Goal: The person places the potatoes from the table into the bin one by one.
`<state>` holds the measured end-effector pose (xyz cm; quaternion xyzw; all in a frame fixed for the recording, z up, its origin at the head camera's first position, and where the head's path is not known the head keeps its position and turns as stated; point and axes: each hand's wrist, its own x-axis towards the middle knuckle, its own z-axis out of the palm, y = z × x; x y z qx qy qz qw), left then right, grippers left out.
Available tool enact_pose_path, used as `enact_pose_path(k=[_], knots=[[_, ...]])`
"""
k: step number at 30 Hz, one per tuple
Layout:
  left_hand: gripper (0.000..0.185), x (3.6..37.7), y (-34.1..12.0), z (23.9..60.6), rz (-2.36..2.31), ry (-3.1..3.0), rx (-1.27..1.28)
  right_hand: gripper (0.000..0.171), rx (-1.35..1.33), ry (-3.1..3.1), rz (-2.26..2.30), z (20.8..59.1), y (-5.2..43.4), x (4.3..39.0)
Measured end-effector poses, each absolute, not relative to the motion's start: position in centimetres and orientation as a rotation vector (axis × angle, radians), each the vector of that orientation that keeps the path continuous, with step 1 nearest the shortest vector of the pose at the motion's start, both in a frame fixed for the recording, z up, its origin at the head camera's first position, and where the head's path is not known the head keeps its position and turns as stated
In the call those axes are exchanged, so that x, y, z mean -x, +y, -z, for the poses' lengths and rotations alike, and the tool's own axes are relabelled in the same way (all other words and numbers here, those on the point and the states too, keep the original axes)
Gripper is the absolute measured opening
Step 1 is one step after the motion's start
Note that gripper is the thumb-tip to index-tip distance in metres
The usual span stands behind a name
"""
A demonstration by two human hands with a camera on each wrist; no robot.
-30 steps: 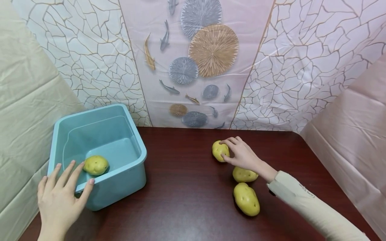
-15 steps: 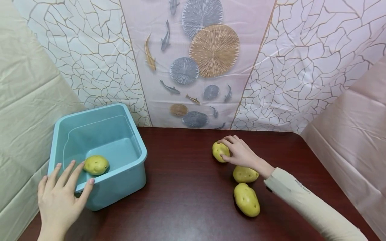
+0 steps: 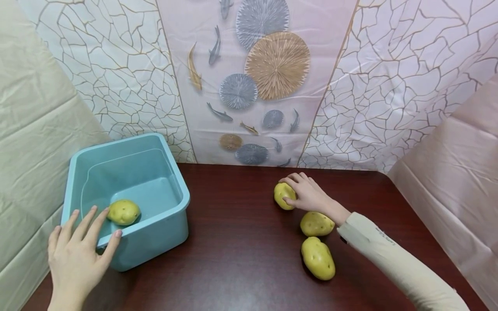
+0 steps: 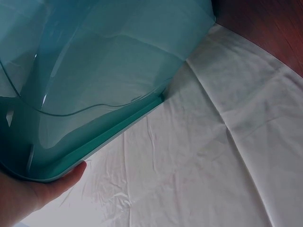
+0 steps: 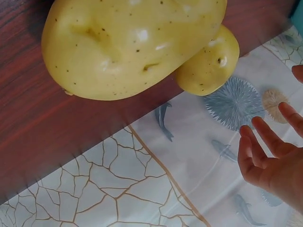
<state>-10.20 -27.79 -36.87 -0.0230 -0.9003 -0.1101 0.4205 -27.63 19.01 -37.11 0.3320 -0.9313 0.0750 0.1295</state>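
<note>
The head view looks down over the whole worktop [image 3: 241, 242]. The left wrist view sits tight against the blue tub [image 4: 94, 71]; the right wrist view looks closely at potatoes [image 5: 132, 47] below its grip.

No legible text anywhere, apparently; sleeve [image 3: 383, 242] print unreadable.

A staged recording booth: printed plastic sheets [image 3: 256, 77] screen a dark wooden table [image 3: 237, 250].
</note>
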Motion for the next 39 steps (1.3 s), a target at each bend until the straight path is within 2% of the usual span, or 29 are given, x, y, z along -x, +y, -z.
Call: enact_pose_path(k=[16,24,39], knots=[[0.065,10.2,-27.7,36.8,0.277,-2.246,0.058,0.045,-0.917,-2.768,-0.220,38.1,18.9,29.4],[0.058,10.2,-27.8,36.9,0.275,-2.264,0.052,0.049,-0.867,-2.856,-0.223,38.7,18.6,29.9],[0.058,10.2,-27.8,37.0,0.275,-2.266,0.050,0.052,-0.825,-2.929,-0.218,40.1,18.8,30.9]])
